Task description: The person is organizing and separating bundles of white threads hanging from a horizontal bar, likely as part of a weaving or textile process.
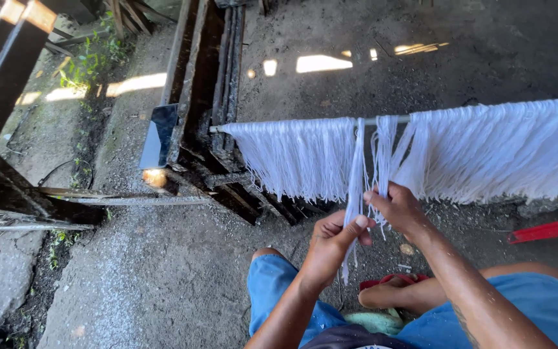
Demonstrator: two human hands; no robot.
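Note:
A thin horizontal rod (392, 120) carries a long curtain of white threads (298, 155), stretching from the middle of the view to the right edge. My left hand (332, 242) pinches a narrow bundle of these white strands (355, 187) that hangs straight down from the rod. My right hand (396, 208) grips a neighbouring bundle (382, 152) just to the right, fingers closed around it. Both hands are below the rod, close together. I sit low with blue shorts (272, 284) on, knees drawn up.
A dark wooden frame (208, 97) stands at the rod's left end, with a flat dark phone-like slab (159, 136) leaning on it. Rough concrete ground (163, 271) lies left. A red object (550, 228) sits at right; a red sandal (392, 280) is under my foot.

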